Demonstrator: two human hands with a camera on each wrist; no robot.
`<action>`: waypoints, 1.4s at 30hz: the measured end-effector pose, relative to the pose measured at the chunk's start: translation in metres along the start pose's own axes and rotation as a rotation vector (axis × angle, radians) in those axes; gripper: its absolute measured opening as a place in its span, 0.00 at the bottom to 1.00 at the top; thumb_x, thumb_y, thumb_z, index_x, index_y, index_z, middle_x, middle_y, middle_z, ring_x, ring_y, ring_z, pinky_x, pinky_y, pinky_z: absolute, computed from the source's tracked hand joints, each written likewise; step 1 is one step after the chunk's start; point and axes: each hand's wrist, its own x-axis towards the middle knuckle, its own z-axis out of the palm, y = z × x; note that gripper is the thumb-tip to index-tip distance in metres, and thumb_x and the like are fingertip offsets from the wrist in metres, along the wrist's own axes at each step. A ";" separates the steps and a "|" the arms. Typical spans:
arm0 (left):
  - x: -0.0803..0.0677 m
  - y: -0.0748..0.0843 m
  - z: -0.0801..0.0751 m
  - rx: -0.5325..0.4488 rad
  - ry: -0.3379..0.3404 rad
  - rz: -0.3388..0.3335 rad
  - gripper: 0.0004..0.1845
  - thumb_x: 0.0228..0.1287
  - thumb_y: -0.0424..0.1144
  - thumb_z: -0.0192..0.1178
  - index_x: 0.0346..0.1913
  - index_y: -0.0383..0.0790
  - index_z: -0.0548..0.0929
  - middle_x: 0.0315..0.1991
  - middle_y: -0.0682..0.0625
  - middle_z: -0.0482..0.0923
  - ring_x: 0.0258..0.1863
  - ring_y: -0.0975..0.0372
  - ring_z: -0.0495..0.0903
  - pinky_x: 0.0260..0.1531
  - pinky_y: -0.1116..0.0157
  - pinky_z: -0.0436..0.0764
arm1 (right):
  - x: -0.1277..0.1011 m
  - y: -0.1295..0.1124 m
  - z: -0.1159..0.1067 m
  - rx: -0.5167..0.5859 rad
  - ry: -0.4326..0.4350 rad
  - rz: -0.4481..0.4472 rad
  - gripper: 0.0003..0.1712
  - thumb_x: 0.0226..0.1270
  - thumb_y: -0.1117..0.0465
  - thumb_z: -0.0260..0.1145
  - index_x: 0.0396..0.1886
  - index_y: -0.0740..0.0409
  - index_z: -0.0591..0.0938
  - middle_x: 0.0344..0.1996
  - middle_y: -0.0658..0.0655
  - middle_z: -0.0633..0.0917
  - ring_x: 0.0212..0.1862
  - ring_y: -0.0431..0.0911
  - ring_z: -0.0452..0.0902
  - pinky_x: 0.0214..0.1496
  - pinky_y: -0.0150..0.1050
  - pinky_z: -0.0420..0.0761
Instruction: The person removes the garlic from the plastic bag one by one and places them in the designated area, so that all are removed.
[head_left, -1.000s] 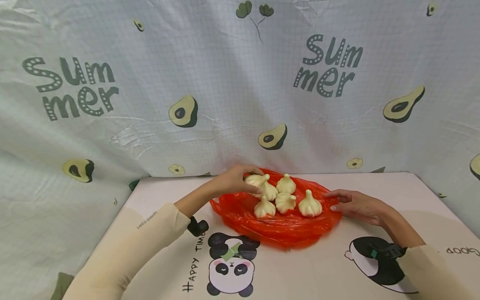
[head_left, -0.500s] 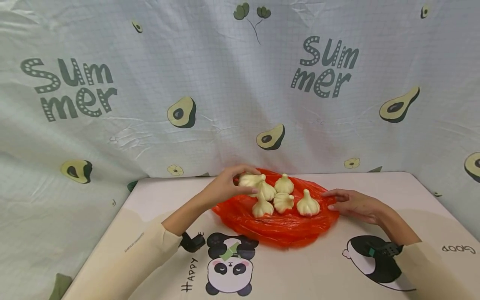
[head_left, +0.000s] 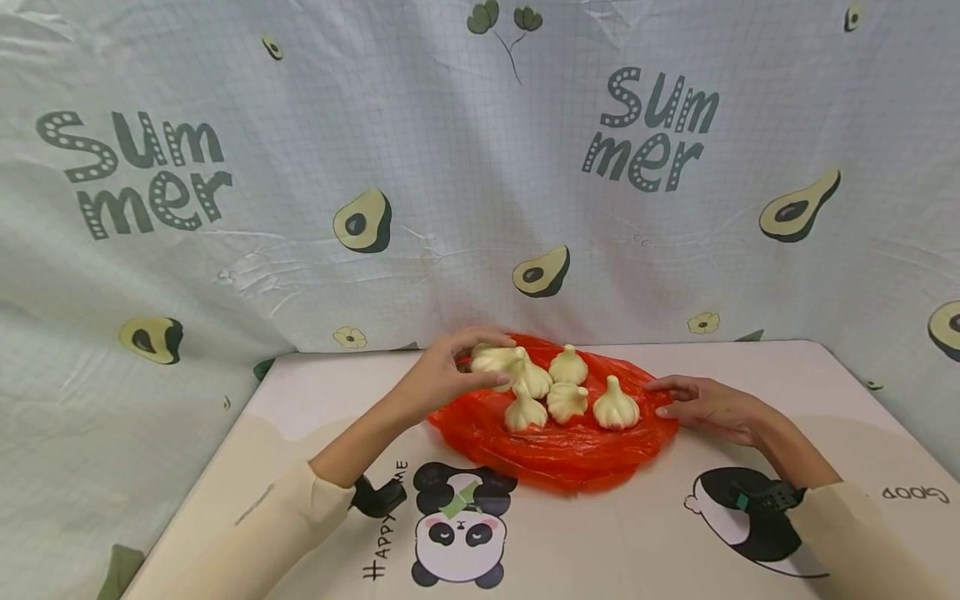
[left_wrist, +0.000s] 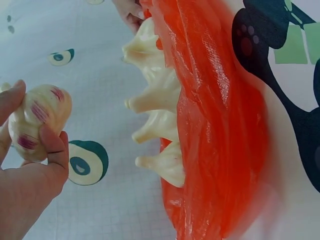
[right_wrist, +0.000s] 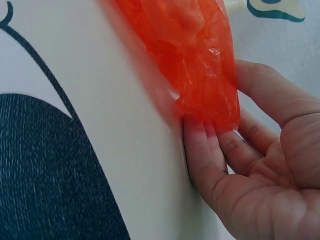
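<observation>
My left hand (head_left: 438, 379) grips a garlic bulb (left_wrist: 47, 117) between thumb and fingers; the left wrist view shows purple streaks on its underside. It is raised over the left part of a red plastic bag (head_left: 570, 467), apart from the other bulbs in that view. Several more cream garlic bulbs (head_left: 617, 405) sit with stems up in the bag's wide, rolled-down mouth. At the bag's right edge, my right hand (head_left: 716, 410) holds the thin plastic, with the thumb on one side and the fingers (right_wrist: 207, 162) tucked under it.
The bag lies on a pale table (head_left: 600, 550) printed with pandas and lettering, near its back edge. Right behind the table hangs a light cloth (head_left: 450, 167) with avocado prints.
My left hand has drawn the garlic bulb slightly to the left, away from the others. The right hand has stayed at the bag's edge.
</observation>
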 end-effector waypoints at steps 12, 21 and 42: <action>-0.012 0.001 -0.005 -0.018 0.043 -0.069 0.20 0.64 0.41 0.71 0.59 0.50 0.83 0.56 0.49 0.80 0.52 0.54 0.80 0.52 0.60 0.83 | 0.000 -0.001 -0.002 -0.014 -0.017 0.001 0.36 0.72 0.58 0.68 0.73 0.66 0.66 0.73 0.72 0.61 0.62 0.54 0.71 0.61 0.43 0.80; -0.022 -0.007 -0.015 -0.038 0.089 -0.090 0.22 0.62 0.37 0.72 0.59 0.46 0.82 0.57 0.46 0.79 0.52 0.52 0.80 0.50 0.61 0.84 | 0.000 0.000 -0.003 -0.007 -0.020 0.004 0.35 0.72 0.59 0.68 0.73 0.65 0.67 0.73 0.71 0.63 0.62 0.53 0.72 0.62 0.44 0.80; -0.056 -0.024 -0.046 -0.012 0.236 -0.168 0.25 0.61 0.37 0.73 0.62 0.45 0.82 0.59 0.46 0.78 0.55 0.51 0.77 0.48 0.61 0.83 | 0.001 -0.001 -0.006 0.008 -0.043 0.003 0.36 0.71 0.59 0.67 0.74 0.65 0.65 0.73 0.71 0.62 0.63 0.53 0.71 0.63 0.44 0.79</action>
